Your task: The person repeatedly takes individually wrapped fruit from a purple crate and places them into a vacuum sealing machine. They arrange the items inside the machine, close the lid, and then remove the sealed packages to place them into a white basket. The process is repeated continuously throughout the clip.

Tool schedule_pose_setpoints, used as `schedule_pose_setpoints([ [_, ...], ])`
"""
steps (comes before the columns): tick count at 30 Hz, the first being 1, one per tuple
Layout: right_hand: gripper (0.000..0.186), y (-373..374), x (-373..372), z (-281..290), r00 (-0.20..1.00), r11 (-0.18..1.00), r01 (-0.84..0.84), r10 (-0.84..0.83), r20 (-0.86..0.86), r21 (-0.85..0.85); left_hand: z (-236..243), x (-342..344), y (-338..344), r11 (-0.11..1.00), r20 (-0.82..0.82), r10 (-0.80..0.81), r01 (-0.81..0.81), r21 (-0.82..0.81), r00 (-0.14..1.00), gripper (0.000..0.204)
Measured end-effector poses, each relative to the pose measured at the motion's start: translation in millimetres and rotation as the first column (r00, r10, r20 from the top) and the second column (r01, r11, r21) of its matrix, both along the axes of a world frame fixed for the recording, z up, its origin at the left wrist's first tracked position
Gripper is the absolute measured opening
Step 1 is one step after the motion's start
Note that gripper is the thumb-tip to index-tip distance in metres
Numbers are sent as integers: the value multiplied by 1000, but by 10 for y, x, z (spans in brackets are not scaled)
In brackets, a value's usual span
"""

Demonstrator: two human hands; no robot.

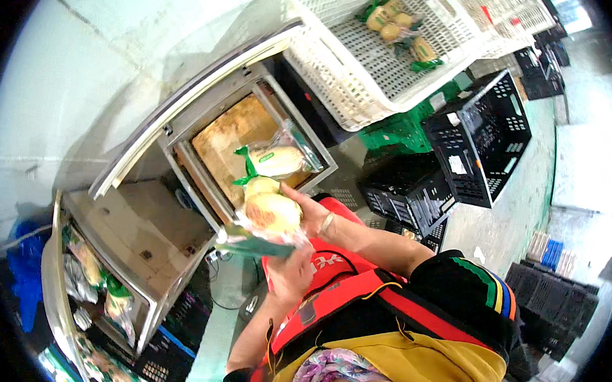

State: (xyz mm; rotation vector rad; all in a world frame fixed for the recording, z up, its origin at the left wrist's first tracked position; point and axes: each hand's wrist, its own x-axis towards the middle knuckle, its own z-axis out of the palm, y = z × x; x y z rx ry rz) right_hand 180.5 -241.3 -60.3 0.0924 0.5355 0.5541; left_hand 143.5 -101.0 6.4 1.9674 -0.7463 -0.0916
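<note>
My right hand (pixel 310 211) is closed around one side of a clear plastic bag of pale yellow, potato-like rounds (pixel 271 212). My left hand (pixel 292 273), slightly blurred, is closed at the bag's lower end, beside a smeared dark green part. Just beyond my hands, a second clear bag (pixel 277 161) with similar pale contents and a green tied end lies in a metal chamber (pixel 219 140) with a brown-stained board. The chamber's long lid (pixel 186 96) stands raised. The fingertips behind the held bag are hidden.
A white perforated crate (pixel 355 75) with several green-ended bags stands at the far side. Black crates (pixel 487 142) sit to the right, with more black crates (pixel 552 297) stacked farther right. At left is a metal surface (pixel 142 230), beside another compartment holding bags (pixel 114 295).
</note>
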Motion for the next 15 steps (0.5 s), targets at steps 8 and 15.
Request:
schedule_pose_setpoints([
  [8,62,-1005,-267,906,925,901,231,-86,370,-368,1117,578,223,794,-116,-601,608,25,791,34],
  [15,67,-2708,-185,1555,891,554,432,-144,430,-711,1675,2941,-509,842,229,88,-195,503,969,40],
])
